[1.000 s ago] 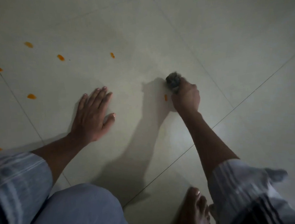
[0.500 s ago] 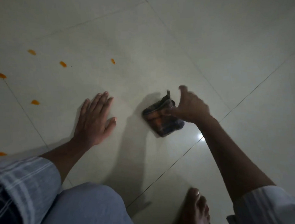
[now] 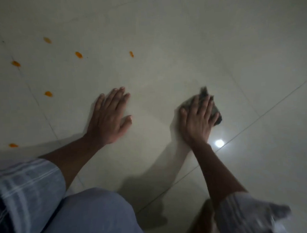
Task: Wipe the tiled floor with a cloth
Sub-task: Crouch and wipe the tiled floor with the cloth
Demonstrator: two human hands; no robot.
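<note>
A dark cloth (image 3: pixel 216 111) lies flat on the pale tiled floor (image 3: pixel 181 44) at centre right. My right hand (image 3: pixel 197 119) presses down on it with fingers spread and straight, covering most of it; only its far and right edges show. My left hand (image 3: pixel 108 116) rests flat on the floor to the left, fingers straight, holding nothing. Several orange spots lie on the tiles further off, one nearest (image 3: pixel 131 54) and others (image 3: pixel 78 54) to the left.
My bent knee in blue trousers (image 3: pixel 86 218) fills the bottom left. My bare foot (image 3: pixel 204 221) shows at the bottom, blurred. A bright light reflection (image 3: pixel 219 142) sits on the floor by my right wrist. Grout lines cross the tiles diagonally.
My right hand gripped the bunched cloth a second ago, then dropped it onto the floor, and now lies flat on top of it. The orange spot by the cloth is gone. My left hand stayed planted.
</note>
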